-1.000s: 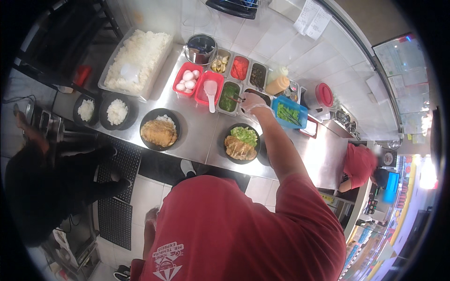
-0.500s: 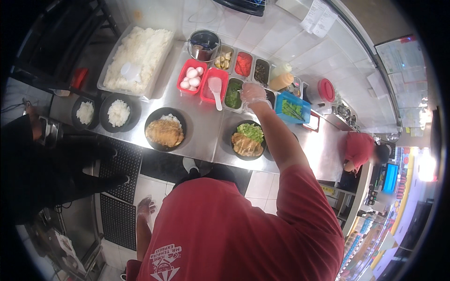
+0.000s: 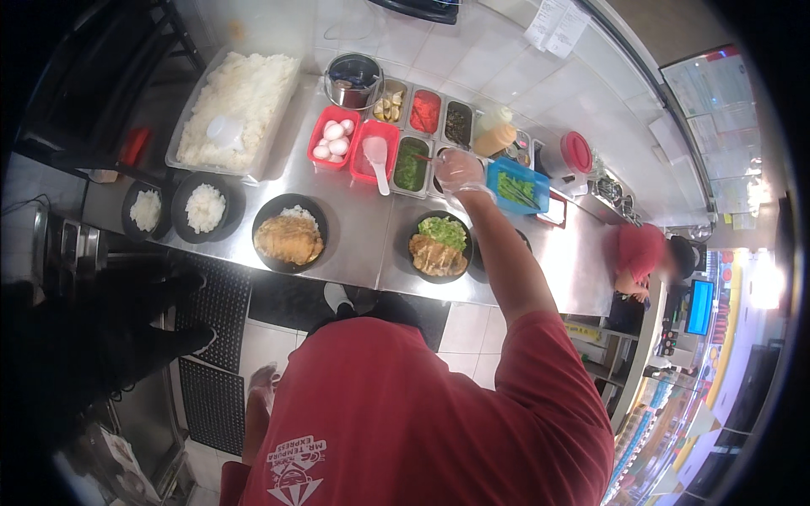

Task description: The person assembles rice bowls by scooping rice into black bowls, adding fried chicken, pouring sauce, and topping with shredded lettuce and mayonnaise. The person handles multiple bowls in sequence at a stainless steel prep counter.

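Observation:
My right hand [image 3: 461,171], in a clear plastic glove, is down at a metal pan [image 3: 439,187] between the pan of chopped greens [image 3: 412,165] and a blue tub [image 3: 518,184]. Its fingers look bunched, and a thin reddish strip shows beside them; what they hold is hidden. My left hand [image 3: 265,378], gloved too, hangs low beside my body, smeared by motion. Nearest on the counter is a black bowl [image 3: 440,277] with shredded lettuce [image 3: 442,230] and sliced fried cutlet [image 3: 435,255]. Another bowl holds a whole fried cutlet [image 3: 287,239] over rice.
Left of these stand two bowls of rice [image 3: 205,209] [image 3: 145,211] and a big rice tub [image 3: 240,110]. Red tubs hold eggs [image 3: 336,139] and a white rice paddle [image 3: 376,162]. Sauce bottles [image 3: 495,139] stand behind. A person in dark clothes [image 3: 84,337] is at left, another in red [image 3: 634,257] far right.
My right hand has shifted from the edge of the greens pan to the pan on its right. My left hand has drawn back slightly and blurred. The whole view has shifted a little.

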Action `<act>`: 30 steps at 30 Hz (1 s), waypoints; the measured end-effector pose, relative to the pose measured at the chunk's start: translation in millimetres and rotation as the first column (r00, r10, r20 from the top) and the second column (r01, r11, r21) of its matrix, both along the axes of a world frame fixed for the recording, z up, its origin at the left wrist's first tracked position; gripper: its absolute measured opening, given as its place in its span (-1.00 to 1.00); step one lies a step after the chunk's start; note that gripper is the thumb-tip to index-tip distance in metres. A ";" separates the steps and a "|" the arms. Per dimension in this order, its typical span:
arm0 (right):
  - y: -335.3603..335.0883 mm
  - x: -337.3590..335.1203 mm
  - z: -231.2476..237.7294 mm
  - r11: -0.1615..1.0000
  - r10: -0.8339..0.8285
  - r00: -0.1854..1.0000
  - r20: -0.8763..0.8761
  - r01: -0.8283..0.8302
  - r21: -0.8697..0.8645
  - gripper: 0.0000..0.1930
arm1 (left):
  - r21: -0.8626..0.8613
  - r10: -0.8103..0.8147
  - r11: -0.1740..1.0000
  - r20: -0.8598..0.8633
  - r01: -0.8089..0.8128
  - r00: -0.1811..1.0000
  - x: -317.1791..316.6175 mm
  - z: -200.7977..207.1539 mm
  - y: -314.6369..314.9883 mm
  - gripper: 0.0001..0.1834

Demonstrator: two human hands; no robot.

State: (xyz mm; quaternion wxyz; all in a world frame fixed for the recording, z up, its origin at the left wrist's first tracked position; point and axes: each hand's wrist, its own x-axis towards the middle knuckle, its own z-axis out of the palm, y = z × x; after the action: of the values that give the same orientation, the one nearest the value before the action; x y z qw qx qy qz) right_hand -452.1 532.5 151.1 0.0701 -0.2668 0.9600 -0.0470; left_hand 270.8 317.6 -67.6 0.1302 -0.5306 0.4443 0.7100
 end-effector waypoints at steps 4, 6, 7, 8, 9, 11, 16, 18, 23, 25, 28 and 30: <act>-3.3 0.8 -2.0 1.000 0.000 1.000 -0.010 0.000 0.031 -0.70 | 0.032 0.066 0.996 0.304 -0.079 0.950 -45.1 13.8 -17.2 -0.47; -5.0 -3.8 -8.7 0.997 -0.003 1.000 0.005 0.003 0.071 -0.69 | 0.027 0.027 0.999 0.290 -0.037 0.957 -59.6 21.6 -24.8 -0.47; -8.0 -6.4 -11.3 0.996 -0.012 1.000 0.029 0.010 0.089 -0.69 | 0.021 0.016 1.000 0.254 -0.022 0.967 -60.3 22.1 -30.4 -0.47; -10.9 -8.5 -13.7 0.994 -0.021 0.998 0.051 0.016 0.107 -0.68 | 0.015 0.005 1.000 0.218 -0.009 0.976 -60.6 22.5 -34.5 -0.47; -12.6 -8.4 -16.5 0.992 0.002 0.999 0.044 -0.007 0.126 -0.68 | 0.019 0.002 1.000 0.219 -0.006 0.976 -60.6 23.0 -37.0 -0.46; -18.0 -6.3 -21.1 0.985 0.050 0.998 0.030 -0.054 0.163 -0.68 | 0.023 -0.003 1.000 0.222 -0.002 0.975 -59.9 22.6 -41.3 -0.43; -35.8 -5.2 -28.3 0.983 0.002 1.000 0.023 -0.006 0.181 -0.70 | 0.011 0.056 0.998 0.319 -0.063 0.946 -30.9 7.0 -26.1 -0.48; -34.0 -6.4 -28.4 0.988 -0.019 1.000 0.017 0.016 0.155 -0.71 | 0.017 0.066 0.997 0.358 -0.077 0.932 -16.7 1.5 -16.5 -0.48; -15.0 -0.1 -13.4 0.993 -0.047 0.999 0.005 0.046 0.111 -0.70 | 0.025 -0.090 0.996 0.314 0.087 0.945 0.1 8.1 -3.9 -0.46; -3.5 3.4 -9.3 0.997 -0.059 0.998 0.009 0.058 0.050 -0.70 | 0.020 -0.088 0.996 0.201 0.086 0.976 3.7 11.5 -1.6 -0.45; 7.4 11.4 -5.0 0.998 -0.052 0.999 -0.004 0.052 -0.027 -0.68 | 0.024 -0.005 1.000 0.097 0.002 0.995 3.0 8.6 0.6 -0.44; 12.2 15.4 -5.3 0.994 -0.041 0.999 -0.024 0.038 -0.106 -0.67 | 0.014 0.006 1.000 0.259 -0.010 0.966 -17.1 -5.4 -7.3 -0.43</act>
State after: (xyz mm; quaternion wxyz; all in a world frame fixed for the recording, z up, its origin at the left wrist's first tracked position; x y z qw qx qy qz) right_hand -436.7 544.6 145.8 0.0422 -0.2517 0.9622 -0.0955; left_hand 253.7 310.3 -73.0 0.1884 -0.6195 0.4159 0.6385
